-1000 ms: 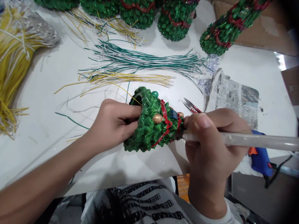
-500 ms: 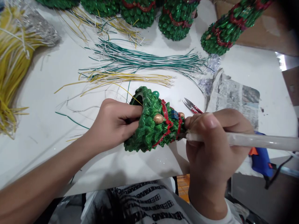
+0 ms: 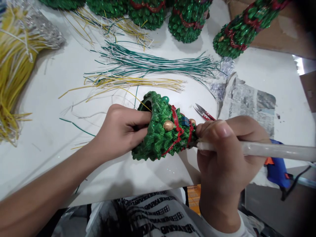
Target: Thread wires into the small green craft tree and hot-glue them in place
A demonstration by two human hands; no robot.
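Note:
A green Christmas tree figurine [image 3: 158, 141] with red garlands and gold balls lies on its side, its hollow base facing left. My left hand [image 3: 125, 126] reaches into that base with closed fingers; the fingertips are hidden inside. A yellow wire [image 3: 135, 96] and a green wire [image 3: 136, 95] run at the opening. At the narrow end, my right hand [image 3: 227, 151] is closed round a translucent white rod-like tool [image 3: 276, 150], whose dark tip meets the tree. Behind the figurine lie small red-handled scissors [image 3: 204, 112], touched by neither hand.
Green and white wires [image 3: 158, 64] and yellow wires [image 3: 143, 82] lie across the white table. A large yellow wire bundle [image 3: 17, 75] is at left. More tree figurines [image 3: 189, 23] stand at the back. Newspaper [image 3: 254, 102] and a blue glue gun [image 3: 277, 166] are at right.
Almost nothing differs. The whole view shifts slightly to the right, and both hands keep their places on the figurine and the tool.

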